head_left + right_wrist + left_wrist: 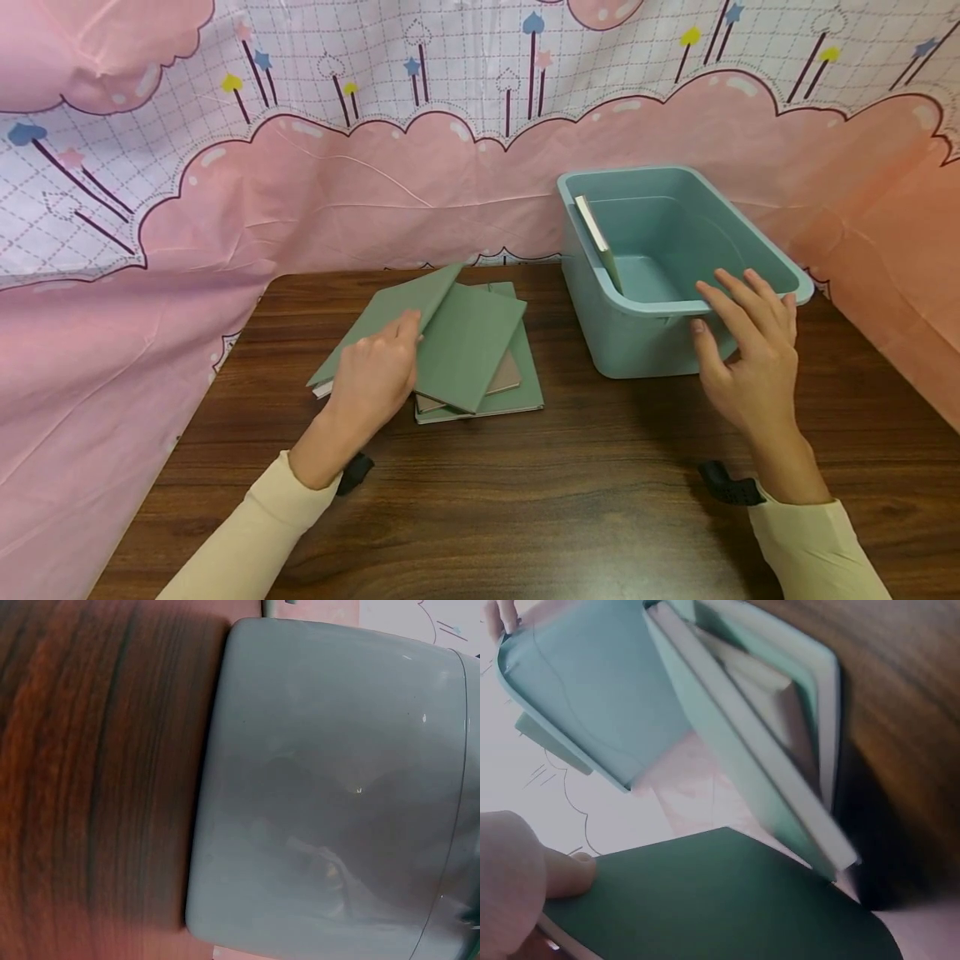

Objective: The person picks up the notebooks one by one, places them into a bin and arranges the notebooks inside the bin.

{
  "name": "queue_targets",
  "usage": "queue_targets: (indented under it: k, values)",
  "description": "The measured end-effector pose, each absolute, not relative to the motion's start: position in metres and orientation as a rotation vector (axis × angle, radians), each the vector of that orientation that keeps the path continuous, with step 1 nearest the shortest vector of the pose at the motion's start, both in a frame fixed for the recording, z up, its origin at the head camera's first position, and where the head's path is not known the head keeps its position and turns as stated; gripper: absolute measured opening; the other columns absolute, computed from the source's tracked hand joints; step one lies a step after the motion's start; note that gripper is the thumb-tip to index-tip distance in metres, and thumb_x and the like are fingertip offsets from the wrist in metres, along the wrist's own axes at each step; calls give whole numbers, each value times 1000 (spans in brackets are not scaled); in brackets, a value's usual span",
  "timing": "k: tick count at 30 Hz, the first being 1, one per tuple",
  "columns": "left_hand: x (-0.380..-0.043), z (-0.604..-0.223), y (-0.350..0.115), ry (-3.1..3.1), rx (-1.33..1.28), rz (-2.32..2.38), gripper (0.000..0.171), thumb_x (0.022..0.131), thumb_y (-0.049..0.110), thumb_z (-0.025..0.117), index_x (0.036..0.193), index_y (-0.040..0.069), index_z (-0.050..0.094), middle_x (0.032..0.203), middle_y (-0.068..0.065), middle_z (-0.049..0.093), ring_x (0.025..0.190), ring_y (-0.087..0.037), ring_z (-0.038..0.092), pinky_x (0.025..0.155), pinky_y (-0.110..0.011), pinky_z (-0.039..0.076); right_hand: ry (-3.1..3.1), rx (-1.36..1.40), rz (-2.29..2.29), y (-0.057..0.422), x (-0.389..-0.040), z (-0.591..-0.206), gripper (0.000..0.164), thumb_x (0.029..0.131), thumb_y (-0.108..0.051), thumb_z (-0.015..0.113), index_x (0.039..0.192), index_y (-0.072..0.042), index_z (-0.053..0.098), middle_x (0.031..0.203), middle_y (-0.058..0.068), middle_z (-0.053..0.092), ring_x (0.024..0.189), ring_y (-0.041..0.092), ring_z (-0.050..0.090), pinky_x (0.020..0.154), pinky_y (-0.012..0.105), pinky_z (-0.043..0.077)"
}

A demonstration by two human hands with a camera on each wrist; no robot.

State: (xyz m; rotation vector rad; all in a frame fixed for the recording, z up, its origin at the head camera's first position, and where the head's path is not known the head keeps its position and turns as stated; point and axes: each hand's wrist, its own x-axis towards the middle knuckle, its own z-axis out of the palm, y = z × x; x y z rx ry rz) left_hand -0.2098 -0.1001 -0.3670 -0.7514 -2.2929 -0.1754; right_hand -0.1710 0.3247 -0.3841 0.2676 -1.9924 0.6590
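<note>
Left of the pale blue plastic bin [645, 346], the left hand [371, 367] is pinching a tilted green hardcover [390, 308] near its edge, probably to clear its neighbours. Also left of the bin, a skewed green book [471, 342] is lying over a brown book [507, 375] and a larger green book [531, 379]. Inside the bin, an upright book [598, 237] is leaning along the left wall, presumably for support. The right hand [753, 350] is spreading relaxed fingers over the bin's near rim, perhaps steadying it.
</note>
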Motion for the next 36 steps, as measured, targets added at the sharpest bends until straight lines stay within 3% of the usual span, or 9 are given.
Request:
queue_targets:
  k: [5,10,14,36]
  values:
    - [-213,-358,-101,-2286,-713,-137,19,103,9,66,117,-4,68,80,-13,75,42,-24,60,34,-37,44,-1987,273,660,325,-171,-384,40,93,-14,69,132,-7,75,146,18,67,151,38,48,129,71,10]
    - [-217,-350,-104,-2284,-663,-157,20,101,11,69,116,-2,69,75,-11,72,42,-29,61,36,-43,47,-1991,273,659,325,-171,-384,40,93,-14,69,132,-8,75,146,19,67,150,38,48,129,70,10]
    - [-219,-343,-104,-2270,-640,-178,21,101,13,69,116,-2,69,79,-12,74,45,-34,64,38,-47,49,-1999,267,657,325,-171,-385,41,92,-14,70,133,-8,75,146,18,66,151,37,48,129,70,10]
    - [-226,-326,-109,-2174,-640,-250,20,104,12,66,117,-1,69,88,-14,78,43,-31,61,36,-44,46,-1995,267,652,327,-171,-385,40,93,-14,70,132,-8,75,145,18,67,151,37,48,129,70,10]
